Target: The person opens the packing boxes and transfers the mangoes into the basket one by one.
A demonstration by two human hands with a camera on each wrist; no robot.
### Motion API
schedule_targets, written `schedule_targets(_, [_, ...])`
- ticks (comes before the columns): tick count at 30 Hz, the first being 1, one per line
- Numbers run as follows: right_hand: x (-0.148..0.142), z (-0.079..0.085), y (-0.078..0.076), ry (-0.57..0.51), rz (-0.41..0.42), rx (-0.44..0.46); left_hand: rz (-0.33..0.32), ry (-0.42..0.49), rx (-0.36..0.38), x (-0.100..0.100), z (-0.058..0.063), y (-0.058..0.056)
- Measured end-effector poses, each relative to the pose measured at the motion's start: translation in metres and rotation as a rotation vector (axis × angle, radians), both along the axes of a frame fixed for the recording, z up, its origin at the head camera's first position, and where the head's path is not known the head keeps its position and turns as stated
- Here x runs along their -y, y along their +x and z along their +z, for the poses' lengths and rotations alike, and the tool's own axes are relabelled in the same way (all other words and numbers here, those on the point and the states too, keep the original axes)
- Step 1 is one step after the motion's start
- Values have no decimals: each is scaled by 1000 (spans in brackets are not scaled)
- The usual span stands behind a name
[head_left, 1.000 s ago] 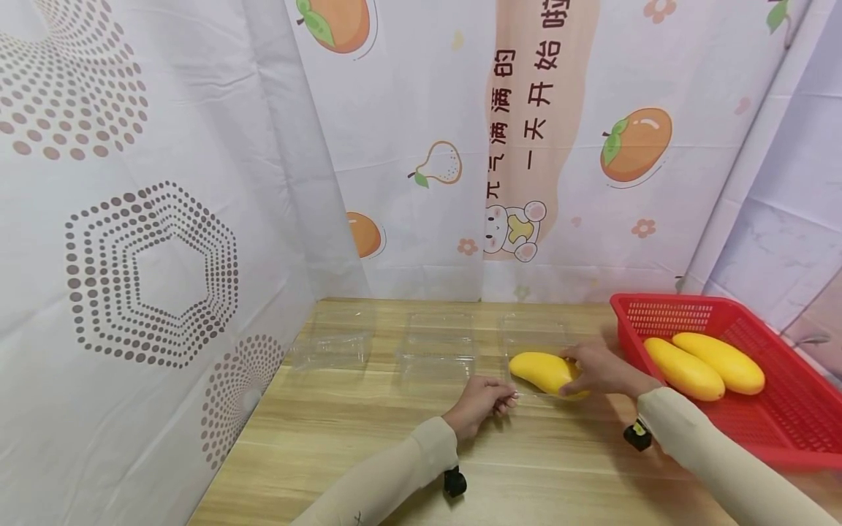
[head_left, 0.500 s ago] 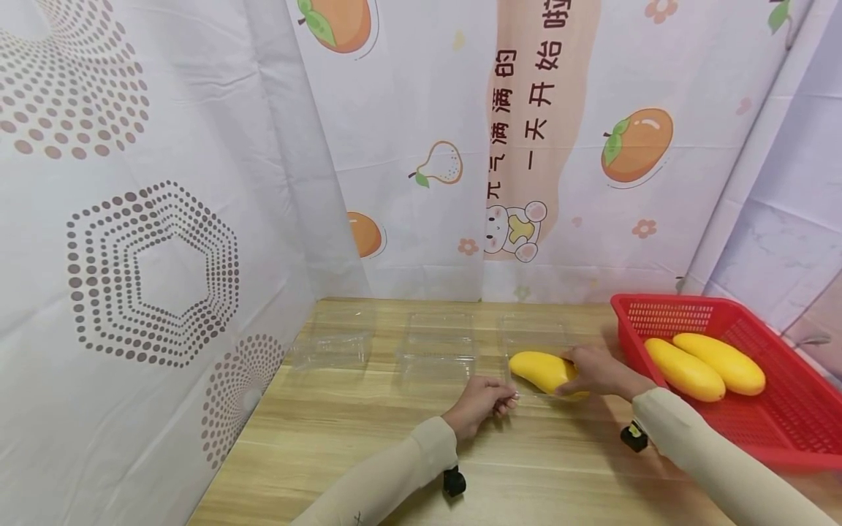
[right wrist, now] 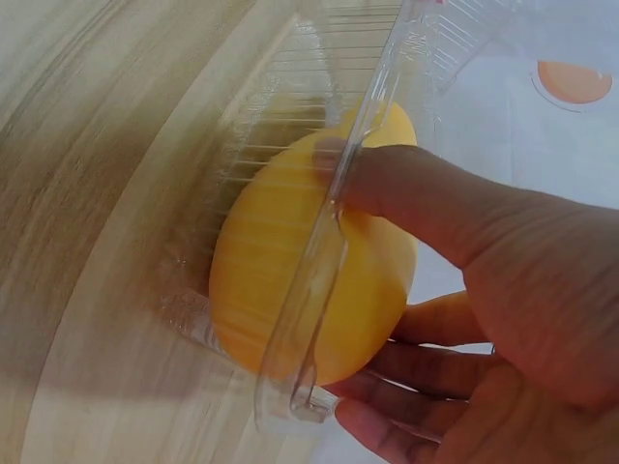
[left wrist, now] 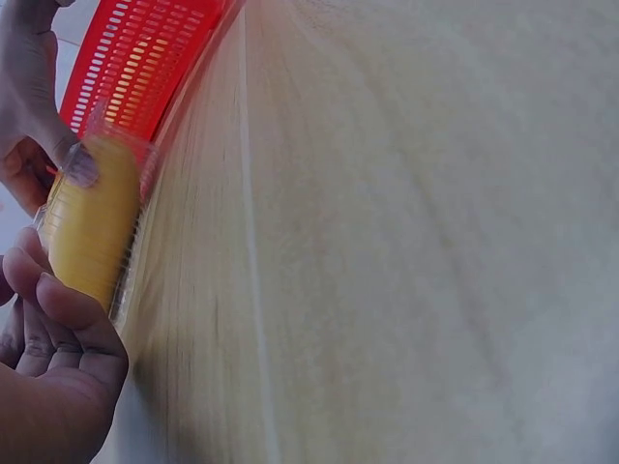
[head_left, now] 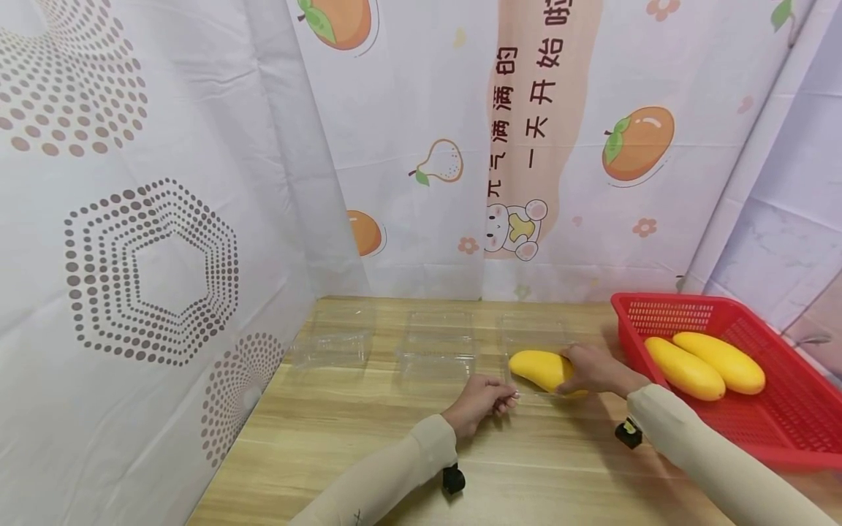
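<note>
A yellow mango (head_left: 534, 367) lies in the rightmost clear plastic box (right wrist: 334, 217), whose lid stands raised at the back. My right hand (head_left: 598, 369) grips the mango's right end, with the thumb reaching over the box rim and the other fingers along the far side in the right wrist view. At the box's front left corner my left hand (head_left: 479, 405) pinches the edge between thumb and fingertips. From the left wrist view, the left hand (left wrist: 58, 377) is close to one end of the mango (left wrist: 92, 227), and the right hand is at the other.
Two more clear boxes with raised lids stand to the left, a middle box (head_left: 437, 365) and a left box (head_left: 332, 351). A red basket (head_left: 796, 365) at the right holds two mangoes (head_left: 720, 363). Printed curtains (head_left: 408, 219) hang behind the wooden table (head_left: 368, 424).
My right wrist has shifted slightly left, with the hand still on the mango. The left hand, the box and the basket stay as they were.
</note>
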State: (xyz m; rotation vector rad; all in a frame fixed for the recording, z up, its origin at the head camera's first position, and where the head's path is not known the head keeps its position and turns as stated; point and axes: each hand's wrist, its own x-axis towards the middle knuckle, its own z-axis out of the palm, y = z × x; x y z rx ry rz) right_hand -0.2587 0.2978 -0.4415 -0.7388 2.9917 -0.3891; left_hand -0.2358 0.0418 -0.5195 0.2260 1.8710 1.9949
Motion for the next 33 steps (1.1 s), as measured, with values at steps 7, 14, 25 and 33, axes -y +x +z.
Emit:
schedule_targets(7, [0,-3,-2,1,-23,6,-2,-7,9,1,2,0])
schedule_targets(14, [1,-2,0,-14,-2,-40,4,-5,2,1,3,0])
schedule_targets(25, [-3,4,4,-23,22,-101,7,17,-5,0,5,2])
schedule_targets(33, [-6,9,3,-41,19,-109,20,28,-5,-1,2,2])
